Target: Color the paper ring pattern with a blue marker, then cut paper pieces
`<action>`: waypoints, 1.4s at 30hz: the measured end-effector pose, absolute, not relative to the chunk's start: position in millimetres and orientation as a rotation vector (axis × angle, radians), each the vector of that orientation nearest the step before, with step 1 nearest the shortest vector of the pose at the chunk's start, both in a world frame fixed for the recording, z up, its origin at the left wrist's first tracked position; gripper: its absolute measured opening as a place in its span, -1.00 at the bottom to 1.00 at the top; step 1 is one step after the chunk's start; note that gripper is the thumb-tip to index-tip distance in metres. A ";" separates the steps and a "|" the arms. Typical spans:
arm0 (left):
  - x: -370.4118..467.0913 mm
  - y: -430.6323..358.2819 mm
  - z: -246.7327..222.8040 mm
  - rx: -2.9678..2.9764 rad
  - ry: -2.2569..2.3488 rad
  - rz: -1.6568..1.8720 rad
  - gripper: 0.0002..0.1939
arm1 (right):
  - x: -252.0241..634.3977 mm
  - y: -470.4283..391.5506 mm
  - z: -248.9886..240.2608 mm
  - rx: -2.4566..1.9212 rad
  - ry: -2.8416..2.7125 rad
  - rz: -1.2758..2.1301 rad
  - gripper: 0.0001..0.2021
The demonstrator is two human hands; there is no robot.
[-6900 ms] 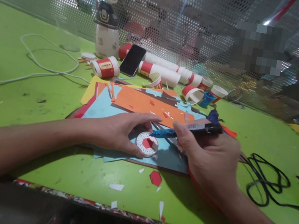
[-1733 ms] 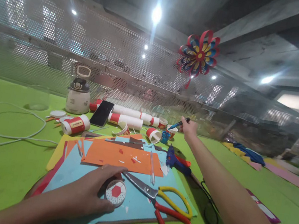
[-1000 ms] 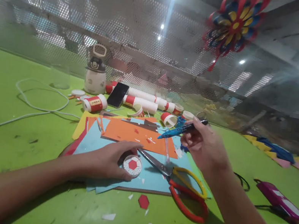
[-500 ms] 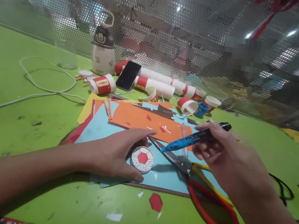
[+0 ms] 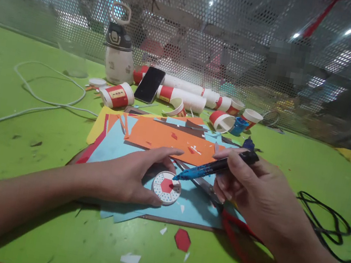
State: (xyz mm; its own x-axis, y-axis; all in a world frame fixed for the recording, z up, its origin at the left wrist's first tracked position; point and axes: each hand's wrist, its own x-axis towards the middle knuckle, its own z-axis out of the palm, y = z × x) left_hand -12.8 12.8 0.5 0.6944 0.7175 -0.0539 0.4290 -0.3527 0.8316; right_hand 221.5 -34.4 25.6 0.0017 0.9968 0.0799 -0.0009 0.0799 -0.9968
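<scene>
A small white disc [image 5: 170,199] with a red hexagon in its centre and blue dots in ruled sections lies on light blue paper [image 5: 136,202]. My left hand [image 5: 135,174] curls around its left side, thumb at the lower edge and fingers at the upper. My right hand [image 5: 250,185] grips a blue marker [image 5: 202,170] with a black rear end, pointing down and left. The marker's tip is at the disc's upper right, touching or just above it. Beneath my right hand lie scissors [image 5: 230,223] with red and yellow handles, partly hidden.
An orange sheet [image 5: 174,140] with paper scraps lies behind the disc. Several red-and-white paper cups [image 5: 119,95], a phone [image 5: 150,85] and a bottle [image 5: 117,64] stand or lie farther back. A red hexagon [image 5: 182,240] and white scraps are in front; a black cord [image 5: 325,217] lies right.
My right hand has moved left with the marker, bringing its tip from above the scissors' blades to the disc. My left hand stays around the disc. The view has shifted slightly.
</scene>
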 end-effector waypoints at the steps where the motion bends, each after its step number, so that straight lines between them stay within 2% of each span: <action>1: -12.4 13.0 -0.5 2.012 0.882 0.405 -0.11 | 220.5 -35.4 24.8 -1.162 -1.279 1.126 -0.75; 5: -10.4 12.8 -4.3 2.033 0.898 0.417 -0.07 | 215.1 -39.6 25.1 -1.204 -1.387 1.045 -0.73; 18: -8.3 12.1 -7.7 2.039 0.879 0.459 -0.01 | 201.0 -50.1 30.1 -1.272 -1.572 0.777 -0.86; 42: -7.1 10.8 -3.6 2.048 0.878 0.462 -0.04 | 198.0 -49.2 23.2 -1.233 -1.652 0.779 -0.93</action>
State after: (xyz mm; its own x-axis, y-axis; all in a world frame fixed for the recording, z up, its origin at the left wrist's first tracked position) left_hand -7.1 10.8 -3.6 0.6866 0.7270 0.0076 0.4176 -0.4029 0.8144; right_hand 198.0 -49.2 23.2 -0.0934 0.9525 0.2898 0.3830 0.3030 -0.8726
